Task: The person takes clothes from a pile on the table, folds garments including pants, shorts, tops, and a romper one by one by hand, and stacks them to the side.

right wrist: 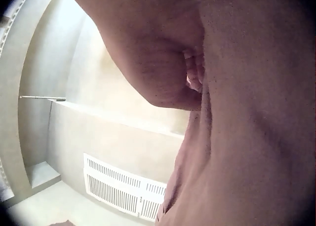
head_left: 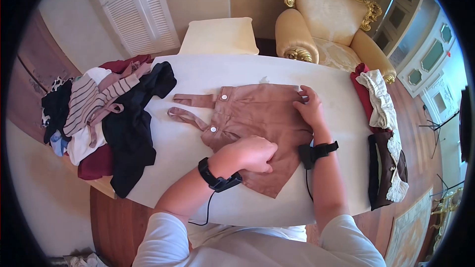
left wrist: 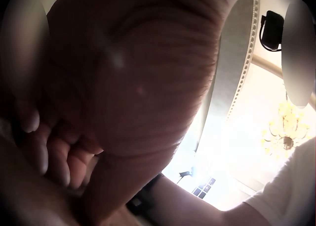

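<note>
A dusty-pink garment point(head_left: 257, 113) with shoulder straps and two white buttons lies spread on the white table point(head_left: 193, 188), straps towards the left. My left hand point(head_left: 253, 154) rests on the part of it nearest me. In the left wrist view the fingers point(left wrist: 58, 161) of that hand bend loosely downward. At the garment's right-hand edge, by its far corner, is my right hand point(head_left: 312, 110), thumb and forefinger apart on the cloth. Pink cloth point(right wrist: 256, 117) fills the right side of the right wrist view and partly hides the fingers there.
A pile of clothes, with a striped top point(head_left: 91, 101) and a black garment point(head_left: 131, 138), lies along the table's left side. Folded clothes, one white point(head_left: 380, 100) and one brown with lace point(head_left: 396, 168), lie along the right edge. Beyond stand a stool point(head_left: 217, 37) and a gilded armchair point(head_left: 326, 15).
</note>
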Tool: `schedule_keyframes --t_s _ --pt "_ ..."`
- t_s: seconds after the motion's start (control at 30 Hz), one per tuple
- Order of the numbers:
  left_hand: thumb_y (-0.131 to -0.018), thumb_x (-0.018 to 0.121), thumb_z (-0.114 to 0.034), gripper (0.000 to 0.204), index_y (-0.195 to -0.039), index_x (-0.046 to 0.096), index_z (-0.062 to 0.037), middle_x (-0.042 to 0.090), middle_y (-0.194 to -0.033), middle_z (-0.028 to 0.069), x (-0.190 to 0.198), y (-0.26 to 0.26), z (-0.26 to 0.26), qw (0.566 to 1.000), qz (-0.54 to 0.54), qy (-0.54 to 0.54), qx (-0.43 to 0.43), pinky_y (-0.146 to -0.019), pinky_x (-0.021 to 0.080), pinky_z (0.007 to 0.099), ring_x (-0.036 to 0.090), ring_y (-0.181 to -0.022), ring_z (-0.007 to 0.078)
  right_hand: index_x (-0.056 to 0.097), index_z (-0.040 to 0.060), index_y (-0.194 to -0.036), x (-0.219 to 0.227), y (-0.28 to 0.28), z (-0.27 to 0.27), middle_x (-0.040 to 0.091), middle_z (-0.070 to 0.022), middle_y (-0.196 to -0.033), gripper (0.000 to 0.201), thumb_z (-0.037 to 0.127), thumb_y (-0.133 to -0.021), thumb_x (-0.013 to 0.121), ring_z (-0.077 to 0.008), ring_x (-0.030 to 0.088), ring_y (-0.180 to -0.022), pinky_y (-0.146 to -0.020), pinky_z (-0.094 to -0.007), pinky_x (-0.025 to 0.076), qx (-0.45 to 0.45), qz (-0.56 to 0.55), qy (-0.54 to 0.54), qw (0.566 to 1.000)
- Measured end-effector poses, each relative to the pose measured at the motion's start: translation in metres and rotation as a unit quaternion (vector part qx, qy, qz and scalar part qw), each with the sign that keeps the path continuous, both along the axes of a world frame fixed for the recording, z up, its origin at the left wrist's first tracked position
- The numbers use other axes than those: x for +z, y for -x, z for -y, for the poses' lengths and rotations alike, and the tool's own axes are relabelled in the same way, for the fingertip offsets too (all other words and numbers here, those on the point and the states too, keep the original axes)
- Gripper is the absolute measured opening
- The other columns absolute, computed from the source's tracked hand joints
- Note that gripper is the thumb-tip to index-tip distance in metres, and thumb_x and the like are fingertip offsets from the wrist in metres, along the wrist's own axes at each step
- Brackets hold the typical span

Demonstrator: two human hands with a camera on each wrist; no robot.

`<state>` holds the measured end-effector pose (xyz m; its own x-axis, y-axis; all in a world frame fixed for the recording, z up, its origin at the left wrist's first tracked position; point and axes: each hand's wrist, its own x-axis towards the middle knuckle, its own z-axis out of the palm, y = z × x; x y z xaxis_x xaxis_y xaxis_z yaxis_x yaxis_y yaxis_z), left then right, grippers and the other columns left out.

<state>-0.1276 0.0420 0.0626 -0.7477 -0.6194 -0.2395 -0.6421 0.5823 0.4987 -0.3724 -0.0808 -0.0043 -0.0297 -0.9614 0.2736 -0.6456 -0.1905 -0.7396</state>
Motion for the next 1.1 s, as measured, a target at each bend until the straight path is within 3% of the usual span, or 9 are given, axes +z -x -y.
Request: schedule_keyframes --t_s 0.1,0.3,0.4,0.67,1.1 --pt "-0.081 0.079 -0.032 0.032 -0.091 0.065 -0.0046 0.071 -0.085 0.0161 0.003 0.001 -0.003 1.000 0.002 -0.014 -0.014 -0.072 0.052 0.0475 0.069 -0.085 0.0370 0.066 0.0046 -0.127 0.004 0.001 -0.001 0.073 -0.0103 -0.104 0.052 0.012 -0.077 0.080 -0.0237 0.070 -0.089 -0.083 -0.0363 0.057 -0.006 0.011 -0.020 1.000" --pt "-0.076 0.082 -0.033 0.036 -0.091 0.064 -0.0043 0.072 -0.085 0.0158 0.018 0.007 -0.012 0.997 0.045 -0.056 -0.041 -0.072 0.053 0.0476 0.070 -0.084 0.0369 0.068 0.0048 -0.122 0.001 0.003 0.004 0.073 -0.0070 -0.092 0.043 0.010 -0.080 0.078 -0.0201 0.070 -0.085 -0.081 -0.0335 0.057 -0.019 0.047 -0.035 0.998" --pt "-0.074 0.084 -0.033 0.039 -0.091 0.065 -0.0040 0.072 -0.086 0.0158 0.020 0.009 -0.016 0.995 0.039 -0.067 -0.065 -0.073 0.053 0.0473 0.070 -0.086 0.0366 0.068 0.0056 -0.120 0.003 0.002 0.004 0.073 -0.0061 -0.092 0.040 0.010 -0.081 0.077 -0.0190 0.070 -0.085 -0.080 -0.0328 0.057 -0.014 0.089 -0.025 0.996" --pt "-0.072 0.086 -0.027 0.036 -0.092 0.066 -0.0042 0.072 -0.088 0.0153 0.002 0.013 -0.014 0.996 0.035 -0.068 -0.054 -0.074 0.054 0.0467 0.070 -0.088 0.0368 0.067 0.0052 -0.122 0.000 0.004 0.005 0.073 -0.0065 -0.098 0.041 0.009 -0.082 0.076 -0.0190 0.069 -0.085 -0.080 -0.0339 0.057 -0.012 0.079 0.002 0.997" --pt "-0.075 0.083 -0.024 0.032 -0.093 0.065 -0.0045 0.072 -0.088 0.0159 0.003 0.012 -0.012 0.995 0.031 -0.077 -0.055 -0.075 0.053 0.0465 0.070 -0.088 0.0369 0.068 0.0036 -0.119 0.005 0.002 0.003 0.074 -0.0080 -0.102 0.037 0.008 -0.083 0.073 -0.0186 0.069 -0.085 -0.079 -0.0333 0.057 -0.018 0.078 -0.006 0.997"
